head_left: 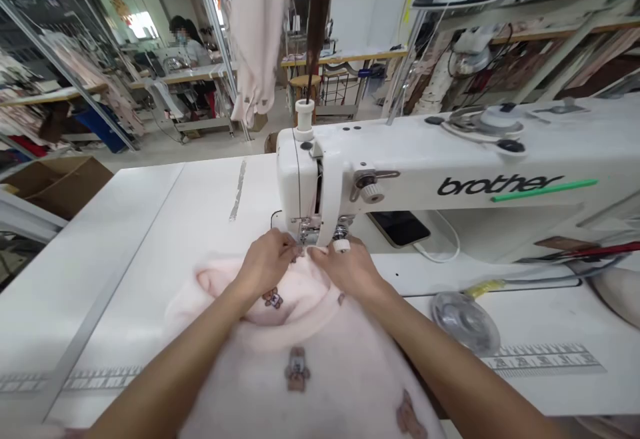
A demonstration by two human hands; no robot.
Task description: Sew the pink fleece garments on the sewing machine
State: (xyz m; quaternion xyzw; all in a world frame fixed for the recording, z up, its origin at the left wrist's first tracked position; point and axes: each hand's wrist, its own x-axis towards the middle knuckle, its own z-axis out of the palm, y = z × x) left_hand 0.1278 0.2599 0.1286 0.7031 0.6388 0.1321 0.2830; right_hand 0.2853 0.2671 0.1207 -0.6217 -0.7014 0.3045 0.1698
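A pale pink fleece garment [260,365] printed with small brown bears spreads over the table front and drapes toward me. Its round neckline band lies in a loop below the needle area of a white sewing machine [400,159] marked "brother". At the left of the presser foot [306,232], my left hand [267,259] pinches the garment's edge between thumb and fingers. Just right of the foot, my right hand [347,265] grips the same edge, its fingertips partly hidden behind the machine's tension knob. The needle point itself cannot be made out.
A phone [400,227] with a white cable lies under the machine arm. A clear round dish [465,322] sits at right, near a printed ruler strip [545,359]. Farther off are a cardboard box [57,182], hanging pink fabric [257,32] and a masked person [193,45] at another table.
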